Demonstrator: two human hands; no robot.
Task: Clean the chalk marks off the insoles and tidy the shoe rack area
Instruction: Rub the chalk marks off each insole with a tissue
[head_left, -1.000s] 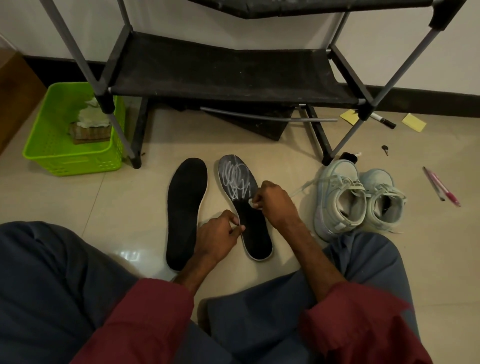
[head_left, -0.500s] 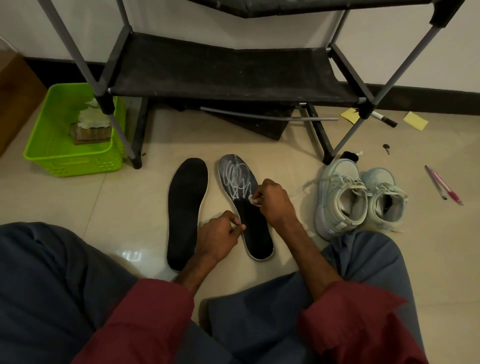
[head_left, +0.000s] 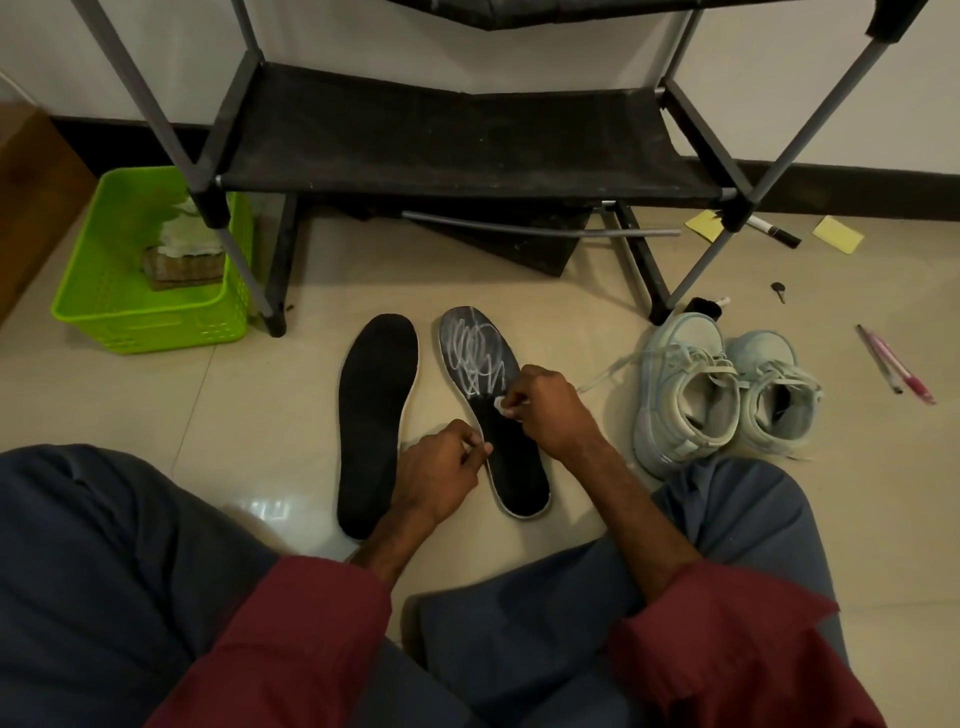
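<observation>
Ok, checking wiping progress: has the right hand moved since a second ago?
No. The right hand, pinching a white piece, stays at the scribble's lower end, no nearer the rack leg.

We log: left insole (head_left: 376, 415) plain black | right insole (head_left: 514, 470) black, white scribble | basket (head_left: 150, 327) lime green | shoes (head_left: 670, 415) pale blue | rack (head_left: 467, 140) black | sleeves (head_left: 291, 639) maroon | notes (head_left: 837, 235) yellow

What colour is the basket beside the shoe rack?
Bright green; the basket shows clearest in the head view.
</observation>
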